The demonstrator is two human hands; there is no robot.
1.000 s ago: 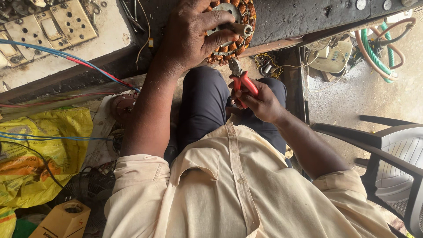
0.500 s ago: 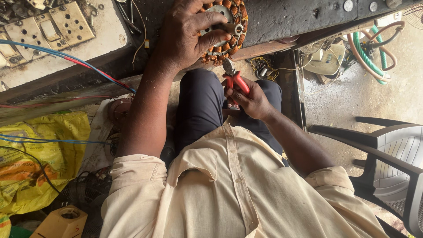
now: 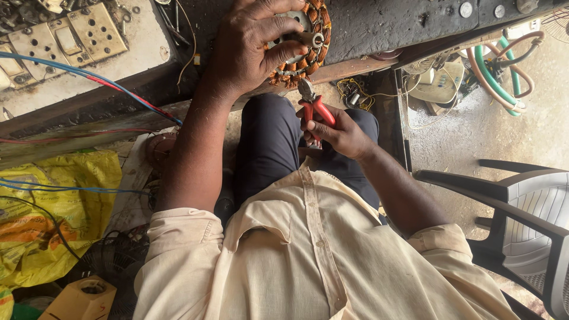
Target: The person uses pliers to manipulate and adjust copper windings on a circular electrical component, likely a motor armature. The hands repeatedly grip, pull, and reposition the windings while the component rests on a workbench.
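Head view: upper left of frame has a dirty switch/socket panel on the bench, w/ blue and red wires running diagonally across it. Yellow plastic bag at mid-left, dark plastic chair at right edge, coiled green and brown hoses upper right on the floor. Person's cream shirt and dark trousers fill centre-bottom, hiding the floor below.

Left hand, top centre, is closed around a round motor stator w/ copper windings; fingers cover most of it, only its right arc shows. Stator sits at the bench's front edge.

Right hand, centre, is clenched on red-handled pliers. Pliers' long axis runs roughly bottom to top, tilted a bit left; nose points up at the stator's lower rim, just beside it. Contact: can't tell.
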